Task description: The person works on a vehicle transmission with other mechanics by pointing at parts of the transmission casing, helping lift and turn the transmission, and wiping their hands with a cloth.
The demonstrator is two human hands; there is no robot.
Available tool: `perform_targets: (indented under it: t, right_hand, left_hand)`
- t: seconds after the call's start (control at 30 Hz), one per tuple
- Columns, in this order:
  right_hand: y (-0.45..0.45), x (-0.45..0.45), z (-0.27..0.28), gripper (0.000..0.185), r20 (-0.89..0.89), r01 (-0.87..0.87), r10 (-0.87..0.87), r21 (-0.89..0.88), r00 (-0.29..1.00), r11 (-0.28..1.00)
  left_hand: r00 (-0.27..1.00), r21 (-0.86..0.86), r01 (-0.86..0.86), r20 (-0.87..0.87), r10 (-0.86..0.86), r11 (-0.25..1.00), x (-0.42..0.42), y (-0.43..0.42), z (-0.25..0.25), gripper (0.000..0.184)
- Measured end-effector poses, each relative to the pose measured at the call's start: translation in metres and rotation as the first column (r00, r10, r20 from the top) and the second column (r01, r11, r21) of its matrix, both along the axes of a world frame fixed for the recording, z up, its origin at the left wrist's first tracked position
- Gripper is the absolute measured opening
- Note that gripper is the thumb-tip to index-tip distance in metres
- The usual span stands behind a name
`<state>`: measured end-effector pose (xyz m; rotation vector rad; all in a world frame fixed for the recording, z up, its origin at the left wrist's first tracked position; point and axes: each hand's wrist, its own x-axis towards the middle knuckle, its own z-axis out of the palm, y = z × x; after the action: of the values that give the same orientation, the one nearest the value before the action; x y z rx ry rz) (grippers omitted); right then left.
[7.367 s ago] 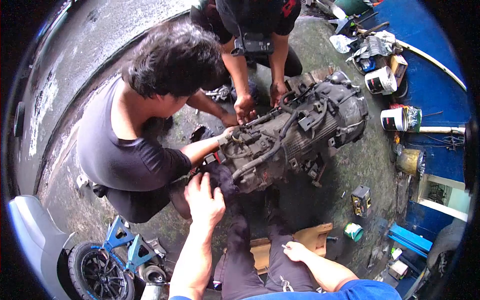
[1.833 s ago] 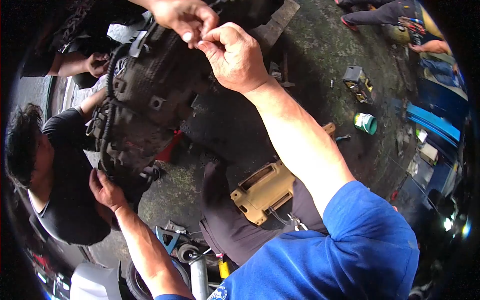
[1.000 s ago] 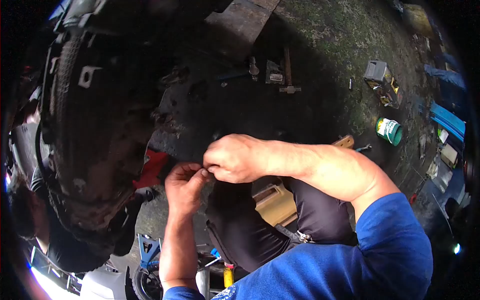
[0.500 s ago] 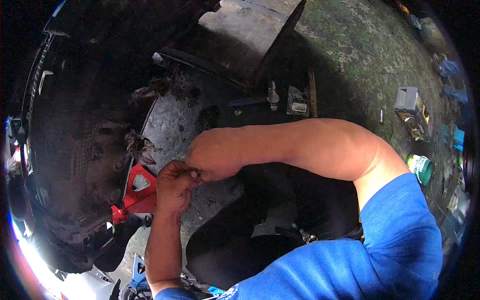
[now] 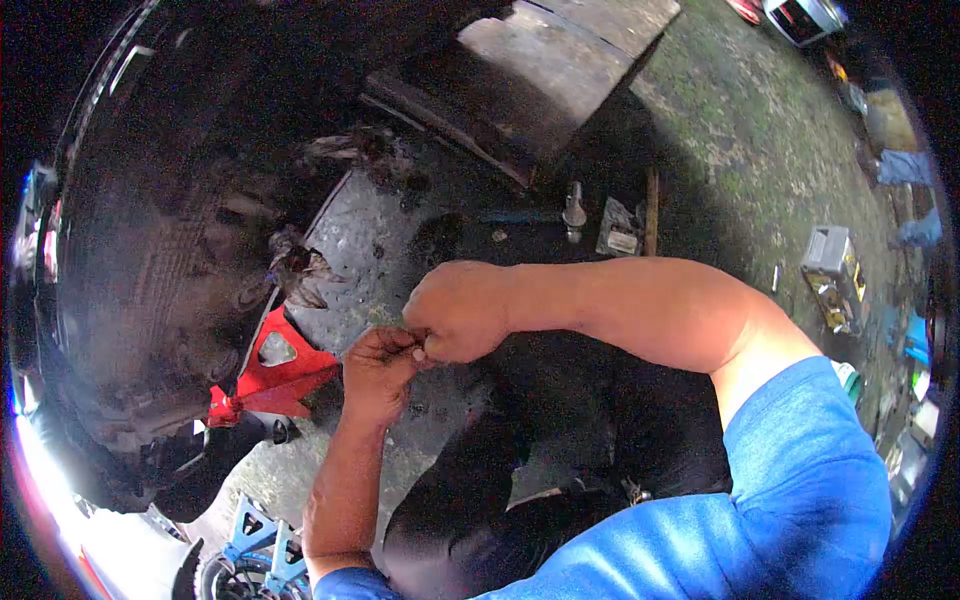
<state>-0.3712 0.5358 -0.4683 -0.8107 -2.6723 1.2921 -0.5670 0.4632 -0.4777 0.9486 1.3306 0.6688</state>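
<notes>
A red jack stand (image 5: 268, 378) is on the left side of the stained floor (image 5: 770, 130); toward its near left corner, two blue jack stands (image 5: 239, 546) overlap a wheel (image 5: 212, 580). A scuffed slab (image 5: 545, 60) lies toward the far edge. Nearer, a blue-handled hammer (image 5: 573, 214) rests near a clear packet (image 5: 619, 232) with a white label, just beside a wooden handle (image 5: 652, 208). Toward the right edge sit a grey box (image 5: 829, 250), a small pale cylinder (image 5: 776, 277) and a partly hidden green tub (image 5: 849, 378).

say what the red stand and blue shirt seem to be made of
Red stand: probably painted metal, judging by its even red colour and hard-edged frame, though plastic can't be ruled out. Blue shirt: likely cloth, matte, shown by its soft folds.
</notes>
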Motion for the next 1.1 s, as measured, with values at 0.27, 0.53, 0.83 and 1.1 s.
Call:
perform_targets:
  t: [0.27,0.53,0.83,1.1]
  right_hand:
    - [0.009,-0.002,-0.026,0.014,-0.259,-0.054,0.046,-0.026,0.965,0.998]
    - [0.043,0.005,-0.048,0.023,-0.142,0.126,-0.258,-0.595,0.956,0.794]
    - [0.132,-0.017,-0.045,0.044,-0.122,-0.500,-0.992,-0.859,-0.011,0.111]
    - [0.144,-0.025,-0.057,0.049,-0.121,-0.516,-0.990,-0.845,-0.073,0.142]
  left_hand:
    - [0.965,-0.096,-0.217,0.131,0.229,0.971,0.003,0.000,-0.014,0.012]
    - [0.927,-0.121,-0.155,0.324,0.187,0.980,-0.008,-0.011,-0.047,0.011]
    - [0.958,-0.231,-0.033,0.272,0.097,0.972,-0.011,-0.030,-0.082,0.014]
    - [0.988,-0.195,0.038,0.156,-0.008,0.980,-0.015,-0.028,-0.074,0.015]
